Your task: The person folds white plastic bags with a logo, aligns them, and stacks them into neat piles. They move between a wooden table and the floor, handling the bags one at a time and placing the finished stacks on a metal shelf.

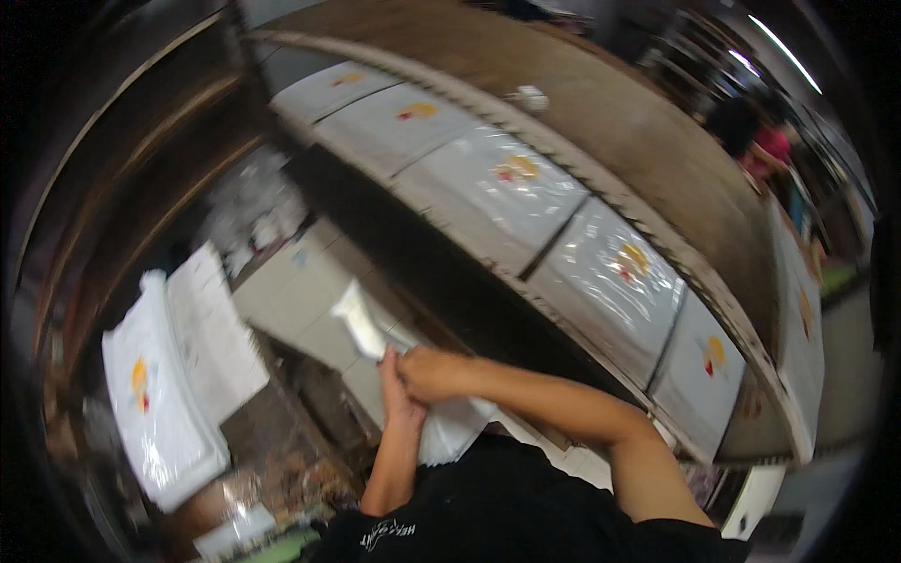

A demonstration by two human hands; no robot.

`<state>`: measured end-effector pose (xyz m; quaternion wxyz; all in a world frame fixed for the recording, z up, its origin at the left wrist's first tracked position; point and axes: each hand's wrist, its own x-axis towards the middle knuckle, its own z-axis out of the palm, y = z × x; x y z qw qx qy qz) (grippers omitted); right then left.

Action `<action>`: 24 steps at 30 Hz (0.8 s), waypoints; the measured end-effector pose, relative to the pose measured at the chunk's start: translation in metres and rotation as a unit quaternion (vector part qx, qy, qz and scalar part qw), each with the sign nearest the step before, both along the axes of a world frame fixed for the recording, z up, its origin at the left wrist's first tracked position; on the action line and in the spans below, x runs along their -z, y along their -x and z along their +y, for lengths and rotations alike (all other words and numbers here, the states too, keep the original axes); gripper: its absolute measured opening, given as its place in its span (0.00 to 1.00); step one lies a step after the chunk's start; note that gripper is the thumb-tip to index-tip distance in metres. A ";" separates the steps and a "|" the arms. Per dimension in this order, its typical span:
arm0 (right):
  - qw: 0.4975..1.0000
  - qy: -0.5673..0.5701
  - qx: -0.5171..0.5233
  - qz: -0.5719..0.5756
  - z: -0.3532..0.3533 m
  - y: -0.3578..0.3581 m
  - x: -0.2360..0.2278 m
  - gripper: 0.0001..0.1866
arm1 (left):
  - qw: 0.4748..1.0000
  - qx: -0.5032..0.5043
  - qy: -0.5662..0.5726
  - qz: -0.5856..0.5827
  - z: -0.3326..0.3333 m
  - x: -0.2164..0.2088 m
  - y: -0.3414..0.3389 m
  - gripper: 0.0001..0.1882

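In front of my body my left hand (398, 392) and my right hand (432, 373) are closed together around a white plastic bag (454, 433). Its gathered upper end sticks out beyond my fingers, and the wider part hangs below my wrists against my black shirt. Motion blurs it, and any print on it cannot be made out. To the left lies a stack of white bags (160, 394) with a yellow and red print. Beside that stack is a plain whitish board or sheet (214, 333).
A long wooden table (601, 103) curves across the right, with white printed sheets (497, 183) in a row along its near side. A small white object (528, 98) sits on it. Brown shelves (141, 141) stand at left. Another person (770, 145) is at the far right.
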<state>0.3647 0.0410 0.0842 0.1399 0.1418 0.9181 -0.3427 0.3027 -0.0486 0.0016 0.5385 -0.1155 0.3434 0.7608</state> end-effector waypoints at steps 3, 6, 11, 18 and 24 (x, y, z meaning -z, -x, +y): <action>0.975 -0.199 -0.037 0.096 -0.018 -0.026 0.063 0.20 | 0.998 0.049 0.045 -0.014 0.015 0.008 -0.009 0.26; 0.968 -0.161 0.002 0.192 -0.014 -0.052 0.064 0.21 | 0.995 0.070 0.017 0.068 0.015 0.091 0.014 0.24; 0.978 0.080 0.062 0.180 -0.002 -0.181 -0.126 0.27 | 0.989 0.082 0.108 0.054 0.027 0.083 -0.009 0.08; 0.863 -0.231 0.373 0.248 -0.019 -0.373 -0.295 0.22 | 0.978 0.009 0.206 0.043 0.031 0.064 -0.021 0.12; 0.711 -0.318 0.606 0.161 0.084 -0.543 -0.354 0.14 | 0.966 -0.046 0.219 0.132 0.035 0.045 -0.059 0.17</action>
